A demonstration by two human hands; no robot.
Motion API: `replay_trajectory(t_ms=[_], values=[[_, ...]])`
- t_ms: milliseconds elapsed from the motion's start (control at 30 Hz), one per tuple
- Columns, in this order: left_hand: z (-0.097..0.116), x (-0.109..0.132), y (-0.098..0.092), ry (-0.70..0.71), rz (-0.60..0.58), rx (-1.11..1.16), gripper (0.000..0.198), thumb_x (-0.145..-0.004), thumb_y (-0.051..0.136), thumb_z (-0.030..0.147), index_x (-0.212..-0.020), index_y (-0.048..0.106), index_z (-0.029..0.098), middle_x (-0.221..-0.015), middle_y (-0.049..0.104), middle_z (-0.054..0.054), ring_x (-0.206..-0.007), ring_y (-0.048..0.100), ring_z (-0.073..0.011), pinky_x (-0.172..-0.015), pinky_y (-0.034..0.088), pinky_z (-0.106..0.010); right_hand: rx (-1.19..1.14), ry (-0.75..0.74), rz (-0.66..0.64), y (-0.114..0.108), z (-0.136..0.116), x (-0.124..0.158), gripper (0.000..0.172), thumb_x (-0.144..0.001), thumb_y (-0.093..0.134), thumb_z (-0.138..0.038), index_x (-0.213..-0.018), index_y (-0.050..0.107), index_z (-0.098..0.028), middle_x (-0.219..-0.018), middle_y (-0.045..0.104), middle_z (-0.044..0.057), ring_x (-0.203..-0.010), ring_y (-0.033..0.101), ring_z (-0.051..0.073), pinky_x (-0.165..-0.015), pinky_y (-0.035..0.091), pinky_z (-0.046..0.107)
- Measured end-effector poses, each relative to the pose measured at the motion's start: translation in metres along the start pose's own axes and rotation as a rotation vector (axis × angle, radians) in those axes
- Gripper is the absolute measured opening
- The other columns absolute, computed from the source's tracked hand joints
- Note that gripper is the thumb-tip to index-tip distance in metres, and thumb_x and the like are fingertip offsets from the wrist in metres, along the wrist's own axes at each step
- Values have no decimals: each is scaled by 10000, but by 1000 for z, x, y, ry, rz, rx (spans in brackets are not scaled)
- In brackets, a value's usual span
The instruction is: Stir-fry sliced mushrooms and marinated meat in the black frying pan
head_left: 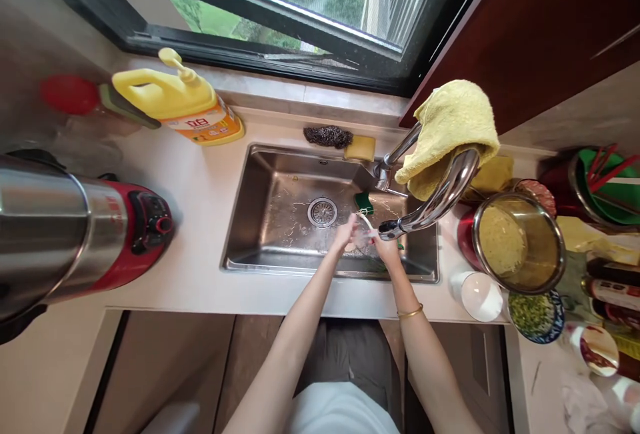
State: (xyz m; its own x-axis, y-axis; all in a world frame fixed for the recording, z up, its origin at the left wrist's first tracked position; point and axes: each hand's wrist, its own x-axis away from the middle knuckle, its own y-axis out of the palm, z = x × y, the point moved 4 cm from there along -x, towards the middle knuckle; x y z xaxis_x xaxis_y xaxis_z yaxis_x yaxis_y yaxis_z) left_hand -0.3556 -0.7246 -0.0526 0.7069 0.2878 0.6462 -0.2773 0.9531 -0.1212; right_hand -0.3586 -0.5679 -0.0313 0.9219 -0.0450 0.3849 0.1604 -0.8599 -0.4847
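Note:
Both hands are low over the metal sink [280,221], under the mouth of the chrome faucet [440,197], with water running between them. My right hand [387,249] is closed around a thin white stalk with fine root-like threads, seemingly a scallion [367,219], its white end curving up and left. My left hand [343,237] is close beside it, fingers drawn together; the water and blur hide what they hold. Behind the hands, a dark green piece [364,203] lies in the basin. Left of them is the round drain [323,212].
A yellow detergent bottle [200,121] and a large red-based appliance [135,234] are on the left. Steel wool [327,136] and a sponge [360,149] line the sink's back edge. A yellow cloth [457,121] drapes the faucet. Right are a steel pot [560,261], a white cup [481,296] and a bowl of chopped greens [535,314].

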Motion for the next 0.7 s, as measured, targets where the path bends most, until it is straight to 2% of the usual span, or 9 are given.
replay_trajectory(t_ms=[100, 167, 233, 400, 467, 533, 600, 633, 700], values=[[-4, 14, 35, -23, -137, 104, 453, -725, 613, 550, -601, 605, 114, -550, 563, -20, -522, 493, -108, -566, 400, -233, 37, -41, 20, 8, -7, 2, 321, -755, 438, -400, -736, 643, -153, -735, 682, 90, -723, 597, 209, -612, 438, 269], [-3, 15, 53, -26, -150, 171, 442, -759, 586, 530, -614, 592, 112, -549, 551, -6, -517, 474, -92, -553, 391, -216, 79, -44, 36, 12, -11, 7, 323, -781, 405, -349, -799, 656, -147, -790, 693, 102, -778, 608, 217, -644, 444, 273], [1, 10, 63, -35, -118, 223, 449, -829, 500, 516, -641, 580, 117, -559, 554, -9, -525, 476, -91, -547, 390, -210, 132, -33, 41, 15, -14, 13, 305, -788, 403, -298, -782, 666, -144, -772, 696, 113, -770, 614, 218, -660, 441, 270], [4, -10, 56, -61, -58, 272, 577, -928, 225, 530, -810, 597, 105, -693, 630, -81, -570, 552, -113, -572, 434, -224, 246, -12, 36, 17, -20, 21, 312, -812, 421, -275, -751, 697, -143, -771, 698, 144, -778, 631, 231, -692, 431, 269], [-1, -11, 45, -61, -84, 267, 627, -934, 152, 529, -985, 595, 88, -870, 666, -136, -677, 618, -143, -631, 471, -250, 270, 2, 34, 12, -20, 19, 317, -814, 432, -304, -783, 706, -148, -773, 698, 136, -787, 636, 241, -690, 434, 276], [-7, -7, 30, -54, -97, 262, 604, -932, 177, 531, -1207, 510, 108, -1119, 622, -176, -851, 644, -178, -727, 490, -290, 282, 21, 32, 5, -18, 16, 331, -810, 453, -356, -801, 710, -147, -773, 698, 135, -795, 640, 255, -677, 437, 283], [-7, 1, 13, 89, -59, 115, 578, -910, 330, 521, -1368, 364, 169, -1356, 470, -174, -1099, 569, -214, -876, 451, -331, 317, 47, 23, -1, -16, 12, 381, -819, 455, -428, -832, 709, -145, -805, 699, 145, -805, 642, 272, -661, 441, 294], [-3, 6, 6, 228, -39, -40, 605, -885, 421, 501, -1403, 322, 203, -1435, 380, -157, -1220, 479, -234, -958, 396, -357, 351, 48, 10, -3, -16, 10, 402, -828, 447, -450, -856, 706, -144, -827, 698, 150, -808, 641, 277, -658, 443, 299], [9, 18, 1, 584, -61, -451, 592, -849, 533, 433, -1389, 371, 255, -1496, 290, -116, -1355, 289, -261, -1071, 246, -417, 427, 1, -44, -4, -18, 6, 376, -844, 443, -419, -904, 697, -148, -869, 698, 152, -824, 638, 272, -677, 445, 301]])
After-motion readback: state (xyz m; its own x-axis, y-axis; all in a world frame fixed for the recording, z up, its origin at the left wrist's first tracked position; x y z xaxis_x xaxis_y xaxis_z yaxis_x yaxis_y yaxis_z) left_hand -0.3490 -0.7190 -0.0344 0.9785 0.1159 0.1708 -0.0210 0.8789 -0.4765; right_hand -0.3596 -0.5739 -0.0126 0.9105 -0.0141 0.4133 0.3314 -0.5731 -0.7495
